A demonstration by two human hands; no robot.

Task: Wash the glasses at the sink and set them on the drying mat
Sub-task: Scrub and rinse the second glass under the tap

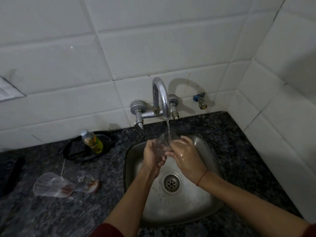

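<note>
A clear glass point(163, 142) is held over the steel sink point(206, 199) under the water running from the chrome tap point(161, 98). My left hand point(152, 156) grips the glass from the left, fingers curled round its lower part. My right hand point(184, 156) holds it from the right, fingers wrapped over its side. Two more clear glasses lie on their sides on the counter to the left: a larger glass point(51, 184) and a smaller glass point(85, 179) with reddish residue at its base.
A bottle of yellow-green liquid point(92, 141) stands on a black dish point(75, 152) left of the sink. A dark object point(12, 175) lies at the far left edge. Tiled walls close the back and the right corner, with a small valve point(201, 100) there.
</note>
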